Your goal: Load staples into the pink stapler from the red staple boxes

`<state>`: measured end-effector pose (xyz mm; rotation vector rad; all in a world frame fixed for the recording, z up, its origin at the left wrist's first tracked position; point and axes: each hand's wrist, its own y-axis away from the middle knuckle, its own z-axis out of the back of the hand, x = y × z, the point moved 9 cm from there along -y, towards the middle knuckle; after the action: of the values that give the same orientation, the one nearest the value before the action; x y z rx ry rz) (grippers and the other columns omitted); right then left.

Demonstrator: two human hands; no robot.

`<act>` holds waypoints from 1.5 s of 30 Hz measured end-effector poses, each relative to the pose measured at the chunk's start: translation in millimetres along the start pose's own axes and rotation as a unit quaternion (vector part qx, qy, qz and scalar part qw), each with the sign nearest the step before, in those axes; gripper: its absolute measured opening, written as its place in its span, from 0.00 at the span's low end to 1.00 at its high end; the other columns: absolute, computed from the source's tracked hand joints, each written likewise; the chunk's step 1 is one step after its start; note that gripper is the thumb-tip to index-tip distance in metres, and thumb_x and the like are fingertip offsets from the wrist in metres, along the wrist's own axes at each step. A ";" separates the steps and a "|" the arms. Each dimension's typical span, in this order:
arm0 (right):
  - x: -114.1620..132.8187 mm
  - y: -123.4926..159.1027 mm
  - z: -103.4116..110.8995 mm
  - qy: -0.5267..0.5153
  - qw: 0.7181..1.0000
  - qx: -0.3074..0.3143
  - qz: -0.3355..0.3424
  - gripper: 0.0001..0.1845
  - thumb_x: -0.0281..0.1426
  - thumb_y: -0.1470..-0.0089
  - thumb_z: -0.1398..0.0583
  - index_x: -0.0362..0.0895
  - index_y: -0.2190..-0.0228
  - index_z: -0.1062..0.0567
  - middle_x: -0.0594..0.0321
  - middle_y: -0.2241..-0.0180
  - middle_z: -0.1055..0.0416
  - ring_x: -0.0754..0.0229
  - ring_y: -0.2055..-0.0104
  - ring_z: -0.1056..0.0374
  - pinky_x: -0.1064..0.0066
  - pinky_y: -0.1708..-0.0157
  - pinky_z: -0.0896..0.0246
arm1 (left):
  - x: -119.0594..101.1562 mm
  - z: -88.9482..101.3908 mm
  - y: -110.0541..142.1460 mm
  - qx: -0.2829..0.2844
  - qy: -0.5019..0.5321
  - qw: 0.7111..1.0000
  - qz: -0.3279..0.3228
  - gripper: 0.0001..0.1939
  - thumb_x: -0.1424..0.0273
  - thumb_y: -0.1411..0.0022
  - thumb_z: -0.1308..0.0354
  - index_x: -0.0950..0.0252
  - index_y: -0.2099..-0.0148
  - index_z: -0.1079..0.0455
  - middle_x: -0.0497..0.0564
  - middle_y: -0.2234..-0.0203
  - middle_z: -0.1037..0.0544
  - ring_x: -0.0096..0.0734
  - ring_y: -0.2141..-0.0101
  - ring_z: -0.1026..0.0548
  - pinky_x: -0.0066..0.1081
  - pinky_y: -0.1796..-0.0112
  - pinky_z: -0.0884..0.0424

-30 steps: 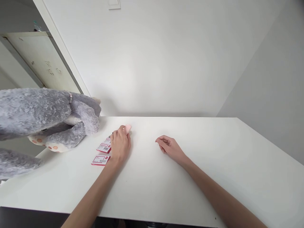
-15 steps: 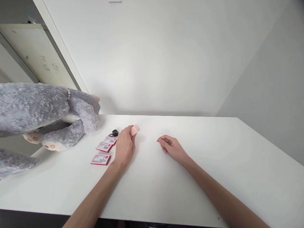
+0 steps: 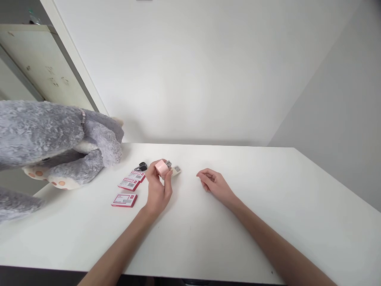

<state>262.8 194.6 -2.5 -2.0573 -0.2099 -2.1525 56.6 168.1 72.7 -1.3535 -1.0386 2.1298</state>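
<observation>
My left hand [image 3: 157,188] is closed on a pink charger plug [image 3: 161,168], tilted so that grey metal prongs point to the right. Just beyond my left thumb is a small cream-white block [image 3: 176,171] with grey marks on its end face. My thumb partly covers it, and I cannot tell whether it is held or lies on the table. My right hand [image 3: 212,182] rests on the table with its fingers curled and thumb against the index finger. Nothing shows in it.
Left of my left hand lie several flat red-and-white boxes [image 3: 124,200] and a small black object [image 3: 141,166]. A large grey plush toy [image 3: 101,147] leans on the left end of the white table [image 3: 184,246]. A wall [image 3: 190,79] stands behind.
My left hand has moved right, away from the boxes, and turned the pink charger plug so its prongs show. The black object and the cream-white block have come into view. My right hand stays put.
</observation>
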 end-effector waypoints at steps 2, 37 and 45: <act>0.6 0.3 0.1 -0.002 1.000 -0.004 0.002 0.19 0.51 0.41 0.39 0.48 0.64 0.25 0.69 0.76 0.37 0.63 0.75 0.43 0.68 0.73 0.47 | -5.3 0.2 -2.2 -0.016 0.062 0.998 0.002 0.15 0.65 0.27 0.47 0.56 0.43 0.49 0.54 0.54 0.33 0.31 0.58 0.25 0.40 0.57 0.24; 15.7 19.2 -45.2 -0.146 0.963 0.225 0.037 0.23 0.51 0.36 0.40 0.47 0.52 0.25 0.67 0.75 0.34 0.65 0.78 0.39 0.70 0.77 0.53 | -30.7 -69.4 62.9 0.481 0.404 0.670 0.395 0.33 0.43 0.43 0.37 0.64 0.47 0.26 0.48 0.75 0.25 0.22 0.83 0.38 0.28 0.79 0.44; 3.5 1.3 -8.1 -0.242 0.965 0.092 0.034 0.21 0.51 0.39 0.36 0.47 0.58 0.24 0.68 0.74 0.36 0.64 0.74 0.42 0.71 0.73 0.43 | -0.9 -81.5 61.0 0.417 0.446 0.643 0.461 0.37 0.43 0.28 0.59 0.69 0.43 0.26 0.60 0.60 0.19 0.34 0.67 0.24 0.33 0.62 0.29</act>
<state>255.1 191.6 0.6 -2.3958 -0.3724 -1.4929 132.9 158.8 5.9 -2.1262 1.1344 1.5098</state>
